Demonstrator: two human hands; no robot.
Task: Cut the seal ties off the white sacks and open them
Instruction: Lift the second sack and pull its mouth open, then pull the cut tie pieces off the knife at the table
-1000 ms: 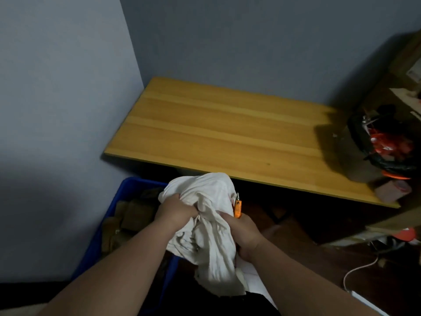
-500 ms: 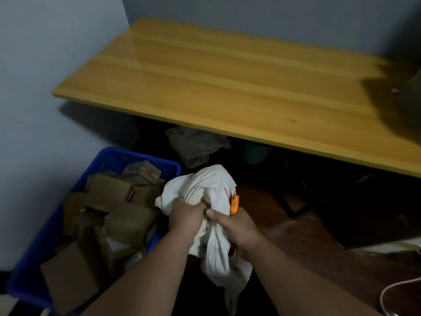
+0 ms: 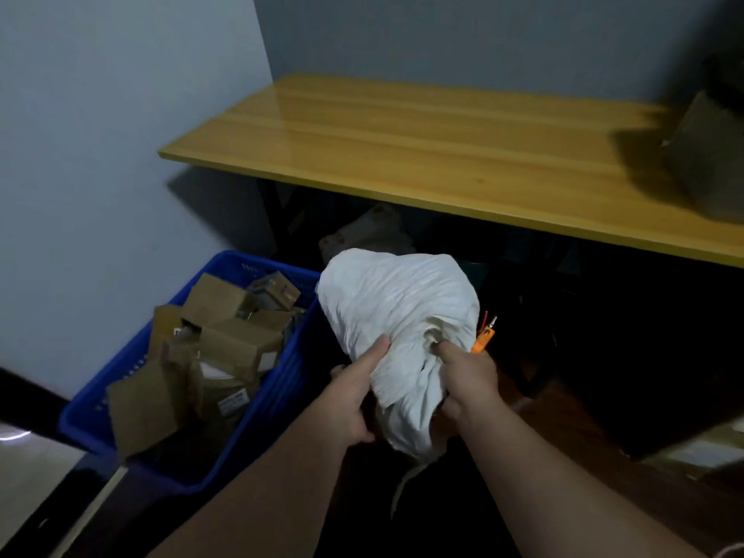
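The wooden tabletop [image 3: 463, 155] runs across in front of me, its near edge well above and beyond my hands, so lifting forward would bring the load up under that edge. Below left sits the blue crate [image 3: 282, 400] of cardboard boxes [image 3: 225, 344]; its right wall is just beside my left wrist, leaving little room that way. To the right and below there is dark open floor, the freest side.

I hold the white sack [image 3: 398, 336] in the air between the crate and that gap. My left hand [image 3: 354, 400] grips its lower left folds; my right hand [image 3: 469, 380] pinches the gathered cloth while also clutching the orange cutter [image 3: 483, 340]. Its tip points up beside the fabric: a slip, I judge, could nick the cloth or my left thumb. I cannot see the seal tie.
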